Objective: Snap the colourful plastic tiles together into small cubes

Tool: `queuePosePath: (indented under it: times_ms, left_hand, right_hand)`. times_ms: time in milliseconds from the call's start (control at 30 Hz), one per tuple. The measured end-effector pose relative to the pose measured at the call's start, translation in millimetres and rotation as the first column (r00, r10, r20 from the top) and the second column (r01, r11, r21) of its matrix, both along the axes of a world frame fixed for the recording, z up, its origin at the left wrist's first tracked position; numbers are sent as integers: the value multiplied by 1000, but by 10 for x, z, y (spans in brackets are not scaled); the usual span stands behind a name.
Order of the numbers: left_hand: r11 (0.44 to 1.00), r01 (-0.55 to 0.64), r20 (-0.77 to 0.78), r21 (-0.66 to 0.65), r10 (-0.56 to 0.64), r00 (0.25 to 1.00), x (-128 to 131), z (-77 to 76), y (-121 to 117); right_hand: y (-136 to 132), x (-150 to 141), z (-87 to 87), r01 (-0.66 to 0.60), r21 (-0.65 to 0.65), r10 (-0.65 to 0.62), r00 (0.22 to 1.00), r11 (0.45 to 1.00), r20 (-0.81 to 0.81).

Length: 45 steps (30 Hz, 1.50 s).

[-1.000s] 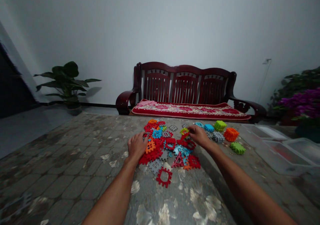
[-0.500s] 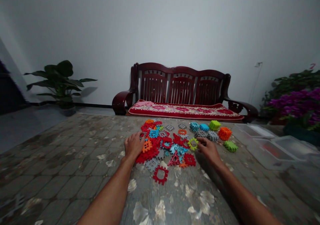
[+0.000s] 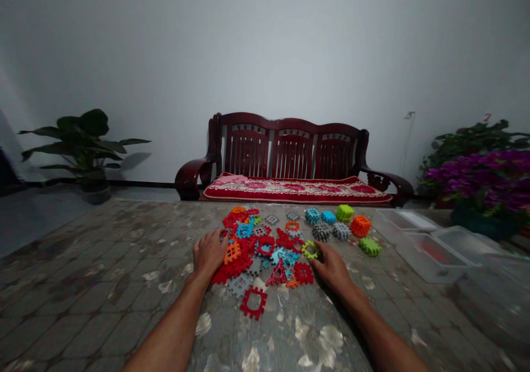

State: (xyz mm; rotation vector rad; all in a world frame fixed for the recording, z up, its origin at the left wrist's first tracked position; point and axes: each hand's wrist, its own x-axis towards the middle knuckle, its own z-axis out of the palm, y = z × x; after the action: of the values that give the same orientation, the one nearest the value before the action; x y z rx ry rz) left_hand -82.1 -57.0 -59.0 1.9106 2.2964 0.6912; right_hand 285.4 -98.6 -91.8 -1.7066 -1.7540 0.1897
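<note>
A heap of flat toothed toy building tiles, mostly red (image 3: 244, 256) with blue, grey and orange among them, lies on the table. My left hand (image 3: 210, 253) rests against the heap's left edge, fingers loosely bent and apart, beside an orange window tile (image 3: 232, 251). At the right edge, my right hand (image 3: 333, 267) has its thumb and fingers at the rim of a lime-green ring-shaped tile (image 3: 309, 249), pinching it. A red square tile with a round hole (image 3: 253, 302) lies nearest me. Fingertips of the left hand are partly hidden.
Sorted stacks stand at the back right: teal (image 3: 312, 215), blue (image 3: 328, 217), grey (image 3: 322, 230), orange (image 3: 360, 226) and green (image 3: 370, 246). Clear plastic boxes (image 3: 430, 256) lie farther right. Beyond the table is a wooden bench (image 3: 290, 151); potted plants (image 3: 85, 140) flank it.
My view has tilted up and shifted right. My right hand has closed in on the lime-green tile, which stays beside the heap. The left hand keeps its place at the heap's left edge.
</note>
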Motion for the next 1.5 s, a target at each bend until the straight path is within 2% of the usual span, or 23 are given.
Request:
queuePosePath:
  times_ms: [233, 400, 567, 700, 833, 933, 1033, 1200, 1500]
  left_hand:
    - [1000, 1, -5, 18, 0, 1000, -23, -50, 32]
    - [1000, 3, -17, 28, -2, 1000, -35, -71, 49]
    - [1000, 12, -14, 18, -12, 1000, -44, -69, 55]
    - [1000, 3, -18, 27, -3, 1000, -48, -74, 58]
    - [1000, -4, -23, 27, 5, 1000, -58, -102, 73]
    - [999, -2, -13, 34, 3, 1000, -66, -125, 87]
    - [1000, 6, 1, 29, -6, 1000, -74, -141, 98]
    - [1000, 25, 0, 4, -25, 1000, -96, -159, 113]
    - [1000, 16, -19, -8, -17, 1000, -114, -201, 127]
  right_hand:
    - [-55, -20, -8, -19, 65, 17, 999, 998, 32]
    - [-79, -23, 27, -34, 56, 34, 999, 998, -1]
    - [-130, -80, 62, 11, 84, -4, 996, 996, -90]
    - [-107, -23, 211, 93, 170, -70, 988, 981, -136]
    - [103, 321, 520, 217, 244, -189, 973, 945, -130]
    - [347, 707, 767, 350, 181, -334, 936, 919, -113]
    - [577, 1057, 925, 452, 98, -450, 892, 886, -42]
    - [852, 1359, 975, 549, 4, -547, 832, 836, 94]
    - [1147, 1355, 966, 597, -59, -572, 789, 800, 225]
